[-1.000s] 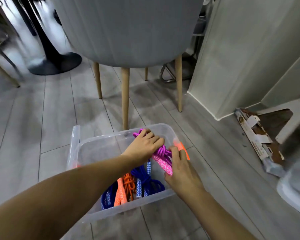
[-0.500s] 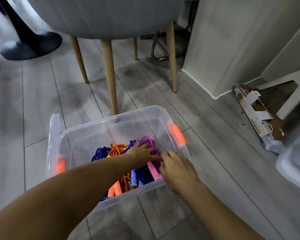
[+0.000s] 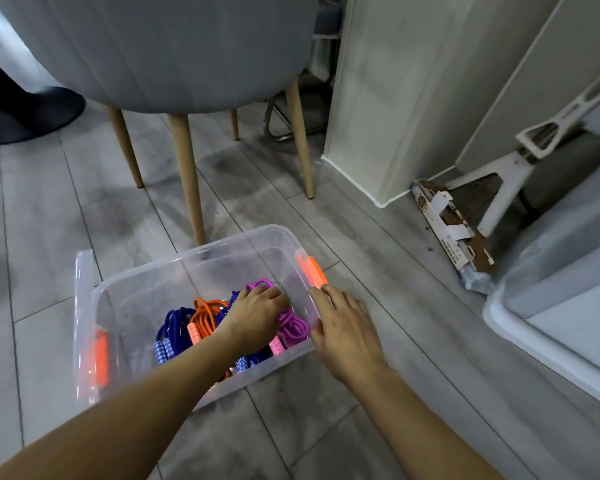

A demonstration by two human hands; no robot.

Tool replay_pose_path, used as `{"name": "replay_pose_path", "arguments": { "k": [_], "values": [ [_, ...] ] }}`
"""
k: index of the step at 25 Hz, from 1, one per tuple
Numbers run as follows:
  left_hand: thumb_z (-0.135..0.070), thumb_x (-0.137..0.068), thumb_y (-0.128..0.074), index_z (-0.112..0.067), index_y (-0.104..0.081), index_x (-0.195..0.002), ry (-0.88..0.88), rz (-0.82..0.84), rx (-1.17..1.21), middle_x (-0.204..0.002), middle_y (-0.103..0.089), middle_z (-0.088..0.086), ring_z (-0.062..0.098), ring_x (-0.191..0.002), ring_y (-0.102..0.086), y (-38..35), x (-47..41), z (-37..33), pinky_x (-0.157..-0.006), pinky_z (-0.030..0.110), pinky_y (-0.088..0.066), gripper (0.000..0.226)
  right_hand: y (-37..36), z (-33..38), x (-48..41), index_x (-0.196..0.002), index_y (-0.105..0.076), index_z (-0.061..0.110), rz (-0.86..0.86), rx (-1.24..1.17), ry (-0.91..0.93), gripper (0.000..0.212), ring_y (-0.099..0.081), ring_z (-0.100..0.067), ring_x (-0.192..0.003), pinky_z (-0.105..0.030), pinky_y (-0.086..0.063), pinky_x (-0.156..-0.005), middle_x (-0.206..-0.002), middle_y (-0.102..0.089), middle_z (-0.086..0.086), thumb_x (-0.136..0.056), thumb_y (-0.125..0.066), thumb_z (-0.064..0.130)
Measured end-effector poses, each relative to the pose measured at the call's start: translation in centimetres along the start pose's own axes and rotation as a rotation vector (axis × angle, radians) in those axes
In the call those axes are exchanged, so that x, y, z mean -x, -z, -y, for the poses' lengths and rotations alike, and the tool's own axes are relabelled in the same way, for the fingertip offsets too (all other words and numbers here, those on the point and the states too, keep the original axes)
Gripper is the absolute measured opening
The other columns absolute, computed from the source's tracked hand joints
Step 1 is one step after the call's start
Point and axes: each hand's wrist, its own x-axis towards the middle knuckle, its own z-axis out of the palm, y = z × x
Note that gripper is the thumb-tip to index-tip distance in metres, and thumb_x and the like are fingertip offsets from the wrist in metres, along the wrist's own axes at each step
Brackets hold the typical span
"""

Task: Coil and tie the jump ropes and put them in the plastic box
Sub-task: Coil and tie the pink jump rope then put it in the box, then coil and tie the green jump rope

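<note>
Gripping mid-coil suits the likely soft, light pink jump rope (image 3: pixel 295 329); my left hand (image 3: pixel 257 315) clasps it, right hand (image 3: pixel 343 329) flat on the plastic box (image 3: pixel 194 257).

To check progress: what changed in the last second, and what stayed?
The left hand lowered the pink jump rope into the plastic box and still grips it. The right hand left the rope and moved to the box's right wall. The blue ropes and orange rope stayed put.
</note>
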Motion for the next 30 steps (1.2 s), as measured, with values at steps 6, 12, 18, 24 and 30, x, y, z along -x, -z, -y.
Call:
{"name": "replay_pose_path", "arguments": {
  "k": [6,12,18,24,30],
  "values": [
    [-0.023,-0.090,-0.058,-0.029,-0.058,-0.129,-0.062,-0.242,0.151,-0.136,-0.056,-0.006,0.022,-0.124,-0.051,6.3,2.6,-6.7,-0.098,0.040,-0.040,0.040,5.9,-2.1,4.0,-0.137,-0.052,0.022,-0.092,-0.008,-0.116,0.053,-0.055,-0.019,-0.122,-0.034,-0.045,-0.102,-0.137,-0.056,0.000,-0.085,-0.064,0.023],
    [-0.032,-0.095,-0.050,-0.036,-0.041,-0.145,-0.196,-0.302,0.175,-0.152,-0.037,-0.008,0.017,-0.140,-0.034,13.9,4.6,-15.4,-0.113,0.039,-0.030,0.051,14.6,-4.8,9.2,-0.145,-0.039,0.027,-0.219,0.035,-0.220,0.054,-0.045,-0.018,-0.132,-0.035,-0.038,-0.109,-0.147,-0.044,0.003,-0.093,-0.054,0.031],
    [-0.033,-0.091,-0.051,-0.036,-0.047,-0.138,-0.340,-0.390,0.140,-0.142,-0.044,-0.011,0.018,-0.131,-0.040,19.0,6.8,-24.4,-0.102,0.037,-0.035,0.046,23.3,-7.5,16.6,-0.141,-0.043,0.029,-0.339,0.130,-0.310,0.052,-0.051,-0.020,-0.122,-0.035,-0.043,-0.103,-0.140,-0.048,0.005,-0.091,-0.057,0.029],
    [-0.030,-0.092,-0.050,-0.034,-0.051,-0.131,-0.560,-0.442,0.173,-0.135,-0.049,-0.014,0.017,-0.126,-0.044,22.1,9.0,-35.0,-0.102,0.036,-0.034,0.039,29.8,-11.0,26.1,-0.140,-0.048,0.024,-0.436,0.198,-0.430,0.050,-0.055,-0.025,-0.120,-0.037,-0.043,-0.102,-0.139,-0.052,0.001,-0.091,-0.056,0.027],
    [-0.031,-0.096,-0.048,-0.034,-0.050,-0.132,-0.708,-0.465,0.223,-0.137,-0.047,-0.015,0.012,-0.129,-0.042,22.0,11.3,-44.8,-0.108,0.035,-0.032,0.037,32.7,-15.1,35.2,-0.143,-0.046,0.024,-0.488,0.238,-0.588,0.049,-0.053,-0.023,-0.123,-0.036,-0.039,-0.107,-0.145,-0.048,0.001,-0.095,-0.053,0.029]
  ]
}}
